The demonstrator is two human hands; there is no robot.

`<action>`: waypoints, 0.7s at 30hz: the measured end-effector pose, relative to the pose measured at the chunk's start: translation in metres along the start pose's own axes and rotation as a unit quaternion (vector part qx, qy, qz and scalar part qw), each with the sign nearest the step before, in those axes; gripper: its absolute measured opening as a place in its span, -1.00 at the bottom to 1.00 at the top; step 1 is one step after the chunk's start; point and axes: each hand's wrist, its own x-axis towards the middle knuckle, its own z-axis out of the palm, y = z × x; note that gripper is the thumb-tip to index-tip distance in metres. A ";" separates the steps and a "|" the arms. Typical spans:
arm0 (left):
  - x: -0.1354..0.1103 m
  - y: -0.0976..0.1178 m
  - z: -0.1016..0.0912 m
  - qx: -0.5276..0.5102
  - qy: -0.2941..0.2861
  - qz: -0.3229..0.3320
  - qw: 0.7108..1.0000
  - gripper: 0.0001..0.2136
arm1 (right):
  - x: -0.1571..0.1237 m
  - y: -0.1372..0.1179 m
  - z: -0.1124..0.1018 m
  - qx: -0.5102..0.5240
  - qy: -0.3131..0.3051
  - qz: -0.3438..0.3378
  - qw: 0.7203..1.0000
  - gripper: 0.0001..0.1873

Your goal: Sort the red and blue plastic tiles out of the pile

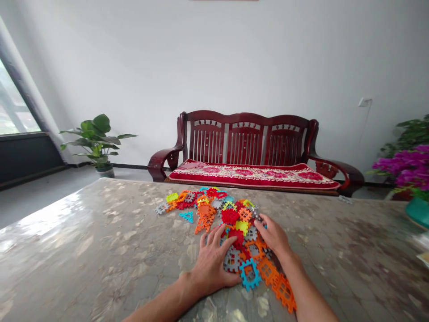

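A heap of flat interlocking plastic tiles (214, 205), red, orange, yellow, grey and blue, lies spread on the marbled table (100, 241). My left hand (214, 261) rests palm down on the near part of the heap, fingers apart over a grey tile (232, 259). My right hand (273, 235) lies flat on the tiles beside it, fingers pointing left over a grey tile (251, 233). A blue square tile (250, 274) and an orange strip of joined tiles (279, 286) sit just in front of my wrists.
Behind the table stands a dark wooden bench (246, 143) with a red floral cushion (254, 174). A potted green plant (97, 141) is at back left. Purple flowers (407, 167) in a teal pot (417, 211) stand at the table's right edge.
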 end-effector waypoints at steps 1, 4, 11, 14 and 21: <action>0.001 0.002 0.000 -0.003 0.005 -0.001 1.000 -0.16 | 0.000 0.000 -0.001 0.006 -0.009 0.006 1.000 -0.52; 0.001 0.006 0.000 -0.017 0.012 -0.011 1.000 -0.26 | 0.002 0.000 -0.008 0.009 -0.022 0.009 1.000 -0.58; 0.007 0.017 0.009 -0.084 0.044 0.003 0.995 -0.50 | 0.007 0.007 -0.014 0.092 -0.059 0.002 0.994 -0.58; 0.016 0.027 0.015 -0.093 0.051 -0.004 0.994 -0.51 | 0.007 0.006 -0.016 0.161 -0.082 0.013 0.983 -0.55; 0.043 0.044 0.026 -0.163 0.083 0.007 0.983 -0.60 | -0.001 -0.011 -0.029 0.371 -0.158 0.048 0.914 -0.46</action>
